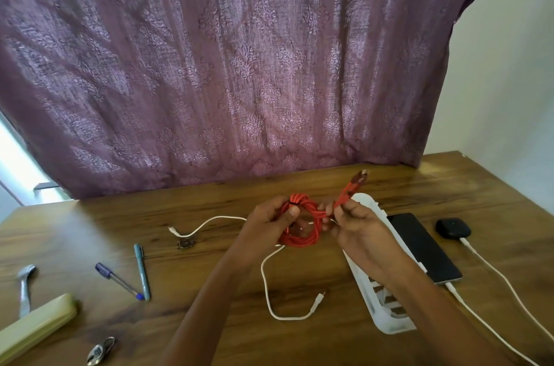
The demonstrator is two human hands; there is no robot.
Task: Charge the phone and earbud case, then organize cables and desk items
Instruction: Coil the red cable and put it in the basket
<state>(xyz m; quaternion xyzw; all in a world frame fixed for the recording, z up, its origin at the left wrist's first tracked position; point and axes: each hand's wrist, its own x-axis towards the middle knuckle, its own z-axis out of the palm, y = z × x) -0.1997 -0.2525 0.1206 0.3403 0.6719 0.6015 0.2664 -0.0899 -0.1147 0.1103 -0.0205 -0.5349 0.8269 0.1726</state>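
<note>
Red braided cable (302,223) coiled in loop, dark tie at top; left hand (271,223) grips coil, right hand (355,223) pinches loose plug end, raised above wooden desk (209,275)

Bare desk (204,281) between pens (142,272), white cable (263,278)

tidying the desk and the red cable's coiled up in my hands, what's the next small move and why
Probably tuck the loose end, pinched by the right hand, through the red coil the left hand grips: a black band already binds the coil, but that end sticks out free.
</note>
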